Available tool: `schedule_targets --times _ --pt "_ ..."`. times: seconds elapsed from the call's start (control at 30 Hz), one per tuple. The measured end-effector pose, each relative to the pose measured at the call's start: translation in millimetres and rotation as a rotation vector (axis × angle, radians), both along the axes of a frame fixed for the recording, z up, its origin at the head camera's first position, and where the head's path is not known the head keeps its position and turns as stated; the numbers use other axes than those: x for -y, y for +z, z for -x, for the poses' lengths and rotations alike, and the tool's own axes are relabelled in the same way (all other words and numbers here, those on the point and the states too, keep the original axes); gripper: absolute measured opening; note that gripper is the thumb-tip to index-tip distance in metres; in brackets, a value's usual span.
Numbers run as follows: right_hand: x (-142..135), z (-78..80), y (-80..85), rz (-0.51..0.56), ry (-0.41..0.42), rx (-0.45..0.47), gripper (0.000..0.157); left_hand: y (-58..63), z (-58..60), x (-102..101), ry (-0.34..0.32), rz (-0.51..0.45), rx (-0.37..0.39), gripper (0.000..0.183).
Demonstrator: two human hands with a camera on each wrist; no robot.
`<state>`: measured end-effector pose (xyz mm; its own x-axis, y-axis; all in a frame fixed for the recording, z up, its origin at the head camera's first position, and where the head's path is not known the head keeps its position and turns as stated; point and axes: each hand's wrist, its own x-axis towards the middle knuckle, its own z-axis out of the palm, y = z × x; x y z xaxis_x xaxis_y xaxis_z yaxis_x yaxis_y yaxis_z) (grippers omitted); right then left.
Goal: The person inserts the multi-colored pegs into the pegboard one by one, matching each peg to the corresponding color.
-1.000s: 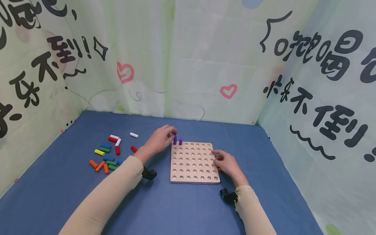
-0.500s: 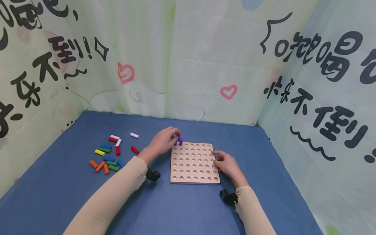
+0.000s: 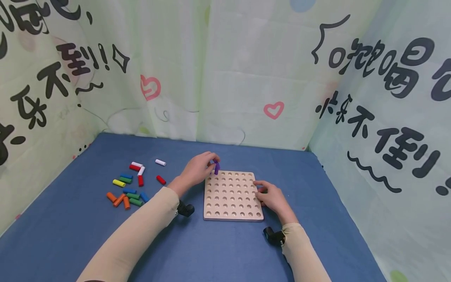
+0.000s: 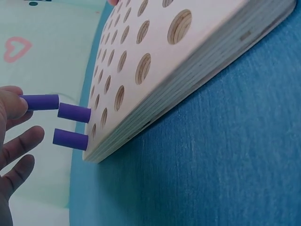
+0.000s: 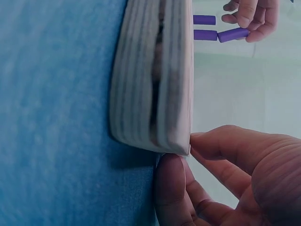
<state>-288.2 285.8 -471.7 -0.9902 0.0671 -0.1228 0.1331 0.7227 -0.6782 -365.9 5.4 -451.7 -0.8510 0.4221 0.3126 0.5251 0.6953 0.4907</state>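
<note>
A square wooden pegboard (image 3: 233, 196) with rows of round holes lies on the blue cloth. Two purple pegs (image 4: 74, 113) (image 4: 70, 139) stand in its far left corner. My left hand (image 3: 199, 169) pinches another purple peg (image 4: 41, 102) between thumb and fingertips, its lower end at the top of one standing peg; whether they touch I cannot tell. The other left fingers (image 4: 22, 146) spread away from the pegs. At the board's right side, my right hand (image 3: 273, 197) pinches the edge, with digits on its upper face and against its side in the right wrist view.
Left of the board lie loose pegs: several orange (image 3: 119, 199), green (image 3: 135, 202), blue (image 3: 130, 190), red (image 3: 161, 179) and white (image 3: 160, 162) ones, and a yellow peg (image 3: 119, 183). A printed curtain (image 3: 232, 78) closes off the back and sides of the blue cloth (image 3: 225, 250).
My left hand has shifted right with its purple peg, from over the corner peg to over the neighbouring standing peg. The right hand and the board have stayed in place.
</note>
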Motion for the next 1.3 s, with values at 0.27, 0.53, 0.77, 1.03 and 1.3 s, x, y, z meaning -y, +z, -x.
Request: schedule_targets --times 0.27,0.53,0.77,1.03,1.3 --pt "1 -0.5 -0.7 0.012 -0.007 0.014 0.047 -3.0 2.7 -6 -0.026 -0.027 0.017 0.021" --pt "0 -0.2 -1.7 0.010 -0.002 0.009 0.047 -9.1 7.9 -10 -0.053 0.009 0.003 0.020" --pt "2 -0.1 -1.8 0.008 -0.006 0.005 0.047 -14.0 8.6 -12 -0.022 0.055 -0.025 0.021" --pt "1 -0.3 -0.6 0.020 -0.003 0.009 0.047 -15.5 9.2 -16 -0.022 0.099 -0.065 0.020" --pt "0 -0.9 -0.8 0.018 -0.016 0.010 0.046 -17.7 9.6 -22 -0.019 0.129 -0.067 0.021"
